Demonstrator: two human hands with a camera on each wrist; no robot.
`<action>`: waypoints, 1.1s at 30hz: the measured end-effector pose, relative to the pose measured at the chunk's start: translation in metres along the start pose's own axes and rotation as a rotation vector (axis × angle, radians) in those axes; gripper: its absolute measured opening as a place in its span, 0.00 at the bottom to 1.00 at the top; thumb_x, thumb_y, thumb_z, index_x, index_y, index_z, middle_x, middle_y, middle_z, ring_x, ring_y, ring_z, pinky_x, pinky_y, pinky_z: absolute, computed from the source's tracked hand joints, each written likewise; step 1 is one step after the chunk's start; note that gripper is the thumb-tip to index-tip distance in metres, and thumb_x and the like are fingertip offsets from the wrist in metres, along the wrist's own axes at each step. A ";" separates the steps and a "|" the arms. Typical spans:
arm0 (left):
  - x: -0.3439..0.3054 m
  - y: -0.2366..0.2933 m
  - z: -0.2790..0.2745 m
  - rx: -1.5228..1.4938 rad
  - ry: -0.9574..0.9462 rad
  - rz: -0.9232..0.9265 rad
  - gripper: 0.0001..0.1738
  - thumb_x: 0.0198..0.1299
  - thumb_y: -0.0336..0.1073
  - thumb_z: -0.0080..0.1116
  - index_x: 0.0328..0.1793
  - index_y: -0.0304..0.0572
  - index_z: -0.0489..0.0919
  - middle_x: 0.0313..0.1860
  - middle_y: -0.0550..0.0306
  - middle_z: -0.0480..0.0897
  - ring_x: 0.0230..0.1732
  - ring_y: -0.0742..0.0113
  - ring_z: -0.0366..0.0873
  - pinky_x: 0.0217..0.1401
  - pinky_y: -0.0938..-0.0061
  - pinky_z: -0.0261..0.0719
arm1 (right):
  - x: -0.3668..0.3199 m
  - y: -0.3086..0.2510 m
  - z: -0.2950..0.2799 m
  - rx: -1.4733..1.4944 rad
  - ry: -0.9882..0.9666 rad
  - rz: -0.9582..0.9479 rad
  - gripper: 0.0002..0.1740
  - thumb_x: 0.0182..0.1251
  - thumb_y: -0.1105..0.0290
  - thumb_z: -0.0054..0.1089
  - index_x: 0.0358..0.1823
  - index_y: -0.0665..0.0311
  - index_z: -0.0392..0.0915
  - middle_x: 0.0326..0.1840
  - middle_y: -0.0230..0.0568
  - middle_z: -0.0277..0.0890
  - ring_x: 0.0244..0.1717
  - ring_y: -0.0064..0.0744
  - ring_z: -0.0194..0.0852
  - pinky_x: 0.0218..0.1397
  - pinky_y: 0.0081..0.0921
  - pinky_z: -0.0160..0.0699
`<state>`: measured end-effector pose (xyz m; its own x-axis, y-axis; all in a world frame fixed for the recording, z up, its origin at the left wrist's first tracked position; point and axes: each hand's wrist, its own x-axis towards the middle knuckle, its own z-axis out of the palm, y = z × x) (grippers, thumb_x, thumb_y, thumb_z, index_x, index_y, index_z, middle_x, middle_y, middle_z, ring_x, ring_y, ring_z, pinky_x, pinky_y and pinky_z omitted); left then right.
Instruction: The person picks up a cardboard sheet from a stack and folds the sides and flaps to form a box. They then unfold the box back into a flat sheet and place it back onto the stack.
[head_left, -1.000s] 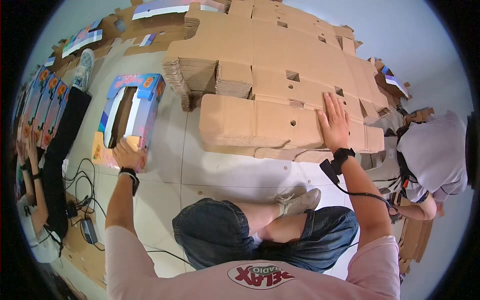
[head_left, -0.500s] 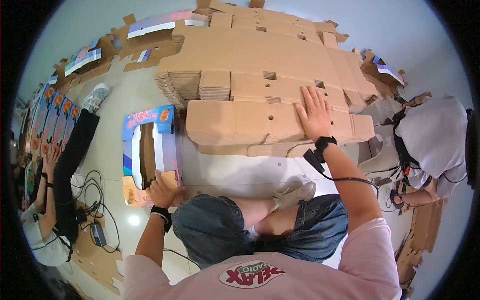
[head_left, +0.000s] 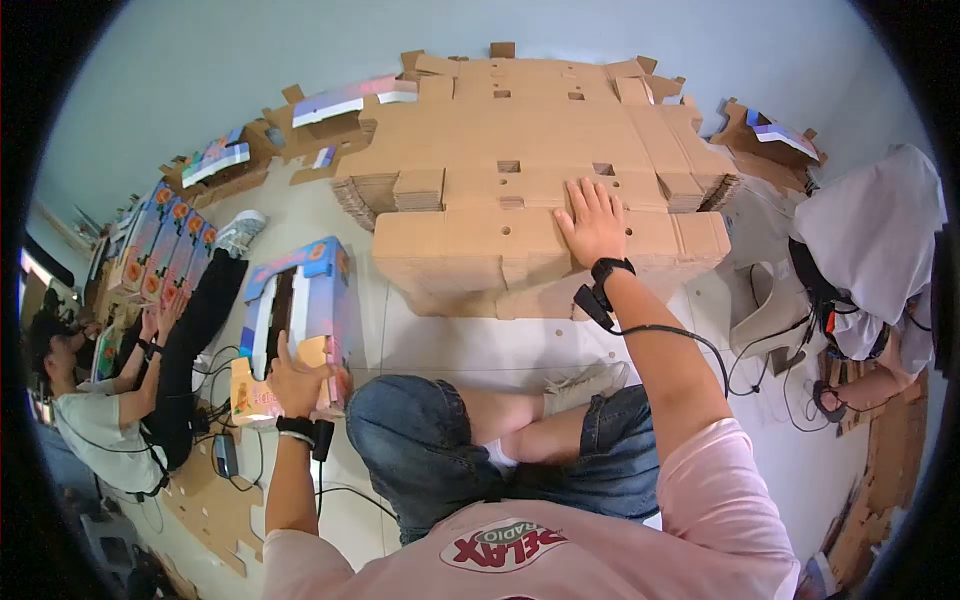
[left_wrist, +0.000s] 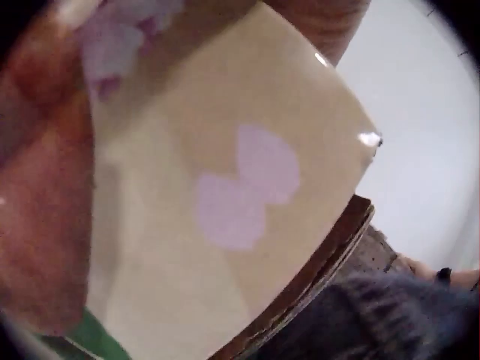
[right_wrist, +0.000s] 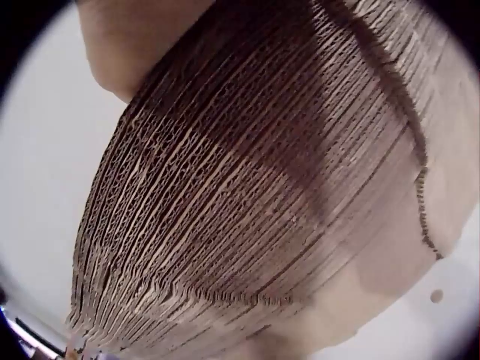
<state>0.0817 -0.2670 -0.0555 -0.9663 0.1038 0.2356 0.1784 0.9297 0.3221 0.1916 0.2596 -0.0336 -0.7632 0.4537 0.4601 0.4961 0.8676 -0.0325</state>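
A printed blue, purple and orange box (head_left: 318,300) with a long opening in its top lies on the floor at left in the head view. My left hand (head_left: 297,384) grips its near orange end, index finger extended along the top. The left wrist view shows the orange-tan panel (left_wrist: 172,225) close up, with skin at its left and top edges. On a thick stack of brown cardboard sheets (head_left: 440,240), my right hand (head_left: 594,228) rests flat, fingers straight. Layered sheet edges (right_wrist: 225,187) fill the right wrist view.
At far left a seated person (head_left: 110,420) has hands near a row of printed boxes (head_left: 160,240). Another person (head_left: 870,250) sits at right. Cables and a black adapter (head_left: 226,455) lie on the floor at left; cardboard pieces (head_left: 215,505) lie below them.
The head view has shifted and tilted up. The printed box, held in my left hand, has moved rightward, closer to the cardboard stack. My right hand has stayed on the stack.
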 end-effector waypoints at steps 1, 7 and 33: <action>-0.002 0.004 -0.017 -0.007 0.026 -0.033 0.66 0.25 0.56 0.78 0.77 0.46 0.62 0.41 0.40 0.77 0.47 0.41 0.76 0.54 0.50 0.70 | -0.004 -0.001 -0.002 0.012 0.015 0.001 0.35 0.72 0.41 0.41 0.75 0.51 0.61 0.78 0.39 0.57 0.79 0.41 0.49 0.78 0.46 0.44; -0.041 0.064 -0.103 -0.063 0.204 0.002 0.57 0.30 0.50 0.79 0.73 0.45 0.68 0.39 0.50 0.74 0.42 0.51 0.73 0.50 0.58 0.70 | -0.064 0.012 -0.028 0.284 -0.090 -0.118 0.40 0.67 0.42 0.52 0.77 0.52 0.58 0.80 0.43 0.52 0.81 0.45 0.43 0.80 0.48 0.37; -0.194 0.329 -0.051 -0.528 -0.576 0.715 0.45 0.49 0.35 0.71 0.76 0.51 0.65 0.46 0.49 0.72 0.47 0.46 0.76 0.47 0.61 0.75 | -0.200 0.063 -0.071 2.352 -0.535 0.761 0.36 0.75 0.40 0.43 0.68 0.63 0.67 0.63 0.43 0.74 0.61 0.36 0.74 0.64 0.35 0.74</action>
<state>0.3371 0.0009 0.0520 -0.5219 0.8469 0.1019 0.6649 0.3291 0.6705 0.4045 0.2092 -0.0650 -0.9280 0.3102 -0.2065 -0.1342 -0.7952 -0.5913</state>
